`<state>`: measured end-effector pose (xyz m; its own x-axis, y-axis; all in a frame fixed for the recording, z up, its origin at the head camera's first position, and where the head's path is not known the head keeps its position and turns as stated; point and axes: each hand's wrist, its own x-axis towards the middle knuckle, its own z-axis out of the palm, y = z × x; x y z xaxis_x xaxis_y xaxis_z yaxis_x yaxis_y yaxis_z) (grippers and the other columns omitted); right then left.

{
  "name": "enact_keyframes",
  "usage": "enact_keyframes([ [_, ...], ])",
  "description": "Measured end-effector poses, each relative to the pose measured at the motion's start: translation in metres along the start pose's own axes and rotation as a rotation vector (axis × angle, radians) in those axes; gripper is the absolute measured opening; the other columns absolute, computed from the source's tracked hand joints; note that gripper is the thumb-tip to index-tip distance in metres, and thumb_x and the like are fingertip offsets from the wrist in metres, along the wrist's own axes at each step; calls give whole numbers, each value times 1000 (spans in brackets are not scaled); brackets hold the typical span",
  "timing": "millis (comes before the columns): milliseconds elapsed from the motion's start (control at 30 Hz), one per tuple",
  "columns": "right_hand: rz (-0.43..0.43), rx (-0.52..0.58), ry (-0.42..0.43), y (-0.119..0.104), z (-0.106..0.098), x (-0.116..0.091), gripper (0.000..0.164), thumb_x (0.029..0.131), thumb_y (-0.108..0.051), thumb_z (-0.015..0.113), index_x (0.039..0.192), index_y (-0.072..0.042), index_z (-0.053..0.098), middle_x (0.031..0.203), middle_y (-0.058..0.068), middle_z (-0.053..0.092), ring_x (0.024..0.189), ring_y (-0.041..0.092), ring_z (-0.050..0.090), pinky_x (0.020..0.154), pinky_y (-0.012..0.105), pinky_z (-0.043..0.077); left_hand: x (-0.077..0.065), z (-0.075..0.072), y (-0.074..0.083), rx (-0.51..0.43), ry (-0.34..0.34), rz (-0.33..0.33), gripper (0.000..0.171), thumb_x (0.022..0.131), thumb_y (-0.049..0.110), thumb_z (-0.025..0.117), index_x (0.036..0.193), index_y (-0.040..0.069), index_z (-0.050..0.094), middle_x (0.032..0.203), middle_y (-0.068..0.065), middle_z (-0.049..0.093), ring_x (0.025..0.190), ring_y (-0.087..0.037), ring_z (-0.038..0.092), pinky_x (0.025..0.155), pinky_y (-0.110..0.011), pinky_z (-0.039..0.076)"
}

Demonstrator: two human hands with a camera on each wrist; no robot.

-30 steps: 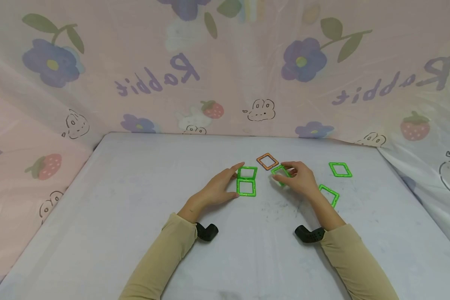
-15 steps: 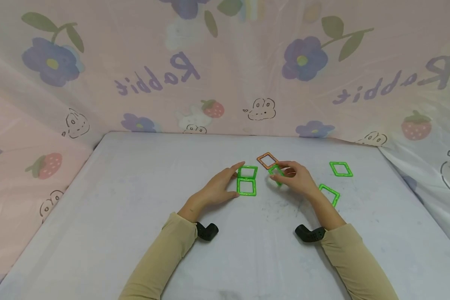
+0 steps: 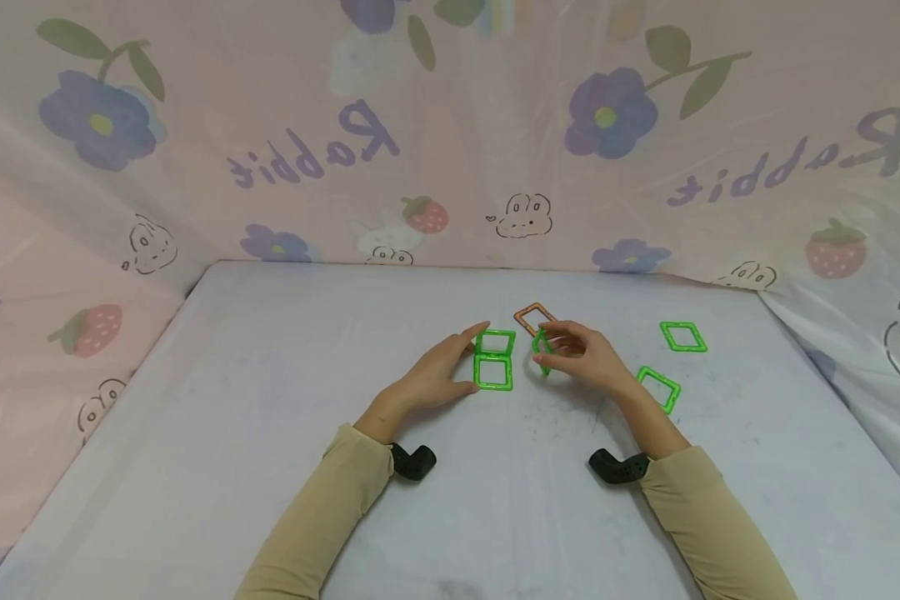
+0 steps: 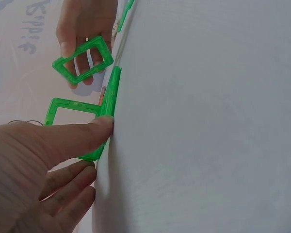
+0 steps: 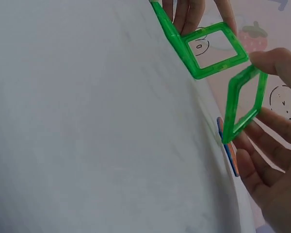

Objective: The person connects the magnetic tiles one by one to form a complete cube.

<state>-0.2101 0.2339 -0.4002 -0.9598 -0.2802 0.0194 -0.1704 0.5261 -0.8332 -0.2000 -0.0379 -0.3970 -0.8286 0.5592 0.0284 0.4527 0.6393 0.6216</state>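
Two square green magnetic tiles meet edge to edge in the head view: one [image 3: 492, 387] flat on the table, the other [image 3: 498, 332] raised behind it. My left hand [image 3: 437, 375] holds this pair from the left, its thumb on the flat tile's near corner and a finger by the raised one. In the left wrist view the thumb [image 4: 82, 138] presses that flat tile. My right hand [image 3: 587, 357] pinches a third green tile [image 5: 231, 107] between thumb and fingers, tilted up on edge, a small gap right of the pair.
An orange tile [image 3: 526, 310] lies just behind the right hand, partly covered by it. Further right on the white table [image 3: 270, 375] are two loose green tiles, one [image 3: 683, 323] farther back and one [image 3: 661, 377] beside the right wrist. A printed cloth [image 3: 450, 150] hangs behind.
My right hand has shifted left toward the joined pair, turning its green tile more upright and edge-on. The left hand and the pair have stayed in place.
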Motion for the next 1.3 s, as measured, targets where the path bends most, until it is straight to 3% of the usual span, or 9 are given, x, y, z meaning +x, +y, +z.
enact_keyframes([
  [133,-33,11,-16,-3,1,1,57,81,-18,72,132,-5,49,123,17,55,111,31,54,86,25,46,0,0,-1,-2,6,5,90,81,19,72,149,29,13,129,-8,52,125,-20,45,110,-38,30],
  [600,-116,59,-16,-5,6,1,59,78,-18,75,128,-3,49,117,14,58,107,27,57,85,25,49,0,0,-1,-7,15,29,90,81,18,72,149,28,14,130,-9,51,125,-21,45,110,-39,30],
  [900,-154,91,-70,-7,11,0,60,77,-12,74,128,1,46,124,16,55,109,26,56,87,33,49,1,1,-1,-7,11,21,90,81,18,72,149,28,14,128,-8,52,124,-21,46,109,-39,31],
  [1300,-188,141,-108,-6,15,0,61,77,-7,74,129,2,44,126,19,53,110,33,56,90,39,48,2,2,-3,-18,10,17,91,81,18,72,149,29,13,128,-8,52,124,-20,46,109,-39,30],
])
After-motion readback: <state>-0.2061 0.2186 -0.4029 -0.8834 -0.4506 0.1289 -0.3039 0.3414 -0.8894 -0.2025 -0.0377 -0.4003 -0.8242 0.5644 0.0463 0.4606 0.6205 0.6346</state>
